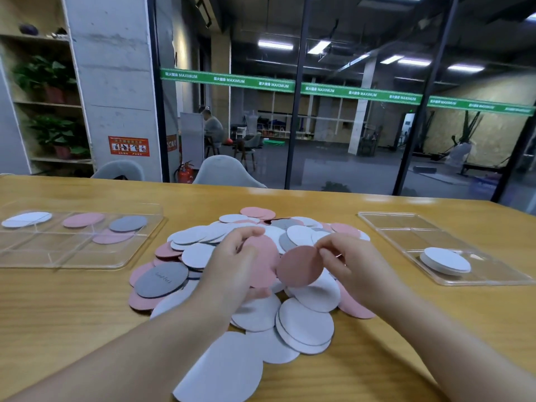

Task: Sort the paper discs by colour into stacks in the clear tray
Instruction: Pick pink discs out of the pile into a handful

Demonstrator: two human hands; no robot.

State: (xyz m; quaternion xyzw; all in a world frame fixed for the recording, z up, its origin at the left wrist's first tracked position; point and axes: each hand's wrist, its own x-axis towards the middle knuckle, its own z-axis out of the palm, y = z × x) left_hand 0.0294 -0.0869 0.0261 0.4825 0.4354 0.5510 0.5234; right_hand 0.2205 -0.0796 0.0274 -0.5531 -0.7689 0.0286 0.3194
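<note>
A long yellow wooden desk (72, 309) carries everything. At its middle lies a wide loose heap of white, pink and grey paper discs (304, 323), spreading from near the far edge toward the near edge, directly under and around both hands.

Toward the left edge sits a clear plastic tray with dividers (58, 256); its far compartments hold a white disc (26, 219), a pink disc (83, 219) and a grey disc (128, 223), with another pink disc (111, 237) partly under the grey one. Toward the right edge lies a second clear plastic tray (406, 233), holding a short stack of white discs (445, 261) in its near part.

On the heap's left side rests a single grey disc with faint writing (161, 280).

The left hand (232, 262) hovers over the heap's middle, fingers curled around a pale pink disc (265, 265), thumb on its upper edge. The right hand (345, 261), just beside it, pinches the right rim of a darker pink disc (300, 266) between thumb and fingertips; this disc overlaps the pale one's right side.
</note>
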